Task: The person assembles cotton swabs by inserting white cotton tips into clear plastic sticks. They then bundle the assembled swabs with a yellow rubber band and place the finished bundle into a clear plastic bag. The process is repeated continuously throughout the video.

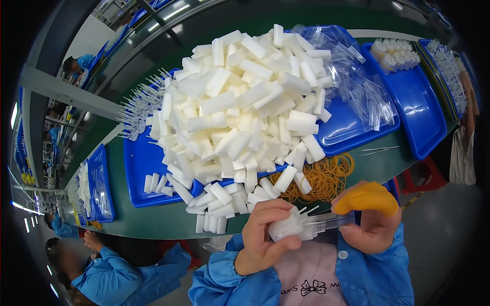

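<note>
My left hand grips a small bundle of white foam blocks with thin clear sticks poking out of it. My right hand, an orange finger cot on one finger, holds a clear plastic sleeve against the bundle's right end. Both hands are close to my chest, just below the edge of the green table. A big heap of white foam blocks rises on a blue tray right in front of me. Loose blocks lie spilled near the table edge.
A pile of yellow rubber bands lies right of the heap. Clear sleeves fill a blue tray behind it. More blue trays stand right. Another person in a blue coat sits at lower left beside further trays.
</note>
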Available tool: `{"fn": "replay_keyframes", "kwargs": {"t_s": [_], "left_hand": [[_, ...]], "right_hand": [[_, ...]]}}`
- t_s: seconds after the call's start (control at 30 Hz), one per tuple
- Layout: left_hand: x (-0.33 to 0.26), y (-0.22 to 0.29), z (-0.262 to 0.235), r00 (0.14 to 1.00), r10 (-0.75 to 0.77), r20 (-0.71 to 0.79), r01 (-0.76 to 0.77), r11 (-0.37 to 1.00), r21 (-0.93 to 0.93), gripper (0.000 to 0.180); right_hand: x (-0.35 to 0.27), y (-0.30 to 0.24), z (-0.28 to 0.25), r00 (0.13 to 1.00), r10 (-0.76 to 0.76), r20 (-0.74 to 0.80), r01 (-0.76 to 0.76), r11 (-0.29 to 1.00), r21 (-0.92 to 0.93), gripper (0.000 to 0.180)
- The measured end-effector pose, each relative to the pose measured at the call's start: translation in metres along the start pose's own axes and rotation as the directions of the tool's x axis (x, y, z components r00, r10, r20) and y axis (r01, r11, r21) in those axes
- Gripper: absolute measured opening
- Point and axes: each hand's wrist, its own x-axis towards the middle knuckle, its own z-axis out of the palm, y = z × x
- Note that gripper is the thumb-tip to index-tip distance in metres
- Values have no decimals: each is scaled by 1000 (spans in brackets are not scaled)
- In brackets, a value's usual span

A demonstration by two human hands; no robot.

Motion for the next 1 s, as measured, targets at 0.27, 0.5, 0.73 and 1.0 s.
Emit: {"fn": "replay_keyframes", "kwargs": {"t_s": [0.27, 0.5, 0.73, 1.0], "left_hand": [[2, 7, -4, 992, -109, 62, 119, 975, -188, 50], [6, 12, -4, 980, -141, 138, 186, 897, -400, 46], [9, 16, -9, 966, -207, 153, 250, 900, -358, 44], [6, 12, -9, 990, -85, 115, 94, 993, -76, 44]], "right_hand": [[7, -10, 4, 998, 52, 38, -50, 997, -53, 23], [13, -2, 4, 972, -141, 186, 171, 972, -161, 28], [19, 2, -6, 786, -456, 417, 599, 728, -333, 27], [-1, 0, -4, 903, -245, 352, 373, 853, -364, 24]]}}
